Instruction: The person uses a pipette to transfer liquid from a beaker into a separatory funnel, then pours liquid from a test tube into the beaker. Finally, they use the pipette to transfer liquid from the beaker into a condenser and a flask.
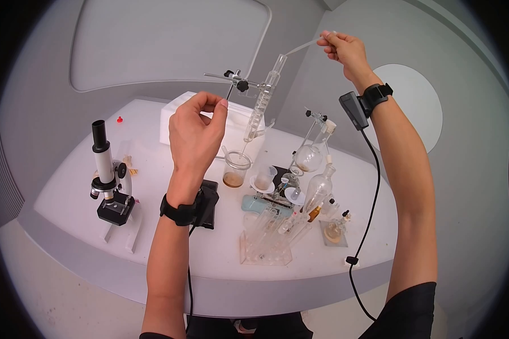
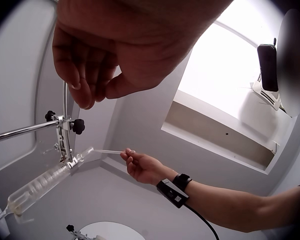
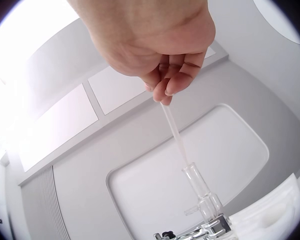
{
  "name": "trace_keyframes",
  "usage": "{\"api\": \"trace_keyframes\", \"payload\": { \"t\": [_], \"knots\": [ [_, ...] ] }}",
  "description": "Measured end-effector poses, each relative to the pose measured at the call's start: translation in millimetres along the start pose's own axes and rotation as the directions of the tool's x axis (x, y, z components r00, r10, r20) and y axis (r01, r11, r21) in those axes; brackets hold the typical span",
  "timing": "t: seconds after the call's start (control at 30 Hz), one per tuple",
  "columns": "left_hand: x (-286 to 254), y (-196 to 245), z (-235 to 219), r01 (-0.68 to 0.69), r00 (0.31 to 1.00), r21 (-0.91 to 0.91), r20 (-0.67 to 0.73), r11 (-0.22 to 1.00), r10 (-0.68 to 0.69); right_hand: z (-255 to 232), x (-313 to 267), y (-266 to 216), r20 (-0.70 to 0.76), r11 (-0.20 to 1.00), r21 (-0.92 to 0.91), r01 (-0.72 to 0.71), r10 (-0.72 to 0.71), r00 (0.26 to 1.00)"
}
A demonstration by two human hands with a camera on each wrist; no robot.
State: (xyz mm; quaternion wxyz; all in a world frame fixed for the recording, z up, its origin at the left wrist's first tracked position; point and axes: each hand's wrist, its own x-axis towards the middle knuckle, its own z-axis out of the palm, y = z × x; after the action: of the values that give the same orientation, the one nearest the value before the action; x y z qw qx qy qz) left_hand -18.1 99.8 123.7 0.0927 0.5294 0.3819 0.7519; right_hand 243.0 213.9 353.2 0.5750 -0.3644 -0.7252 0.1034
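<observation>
My right hand is raised at the upper right and pinches one end of a thin, translucent stick or tube. Its other end meets the open top of a clamped glass condenser, which leans with a coil inside. Beneath the condenser stands a beaker with brown liquid at the bottom. My left hand hovers left of the condenser, its fingers loosely curled with nothing seen in them. In the left wrist view the stand's metal rod passes behind those fingers; whether they touch it, I cannot tell.
A microscope stands at the left and a white box behind the beaker. To the right are a clamped round flask, a conical flask, a rack of tubes and small bottles.
</observation>
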Motion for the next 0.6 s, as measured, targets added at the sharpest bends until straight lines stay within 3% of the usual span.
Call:
{"api": "trace_keyframes", "payload": {
  "t": [0.4,0.6],
  "knots": [
    [2,-2,2,0.005,1.0,0.001,-0.007,1.0,-0.005,-1,-2,5,0.004,1.0,0.027,-0.011,0.011,1.0],
    [3,-5,3,0.019,1.0,0.005,0.0,1.0,-0.019,-14,-16,11,-0.012,0.982,0.181,-0.053,0.056,0.998]
  ]
}}
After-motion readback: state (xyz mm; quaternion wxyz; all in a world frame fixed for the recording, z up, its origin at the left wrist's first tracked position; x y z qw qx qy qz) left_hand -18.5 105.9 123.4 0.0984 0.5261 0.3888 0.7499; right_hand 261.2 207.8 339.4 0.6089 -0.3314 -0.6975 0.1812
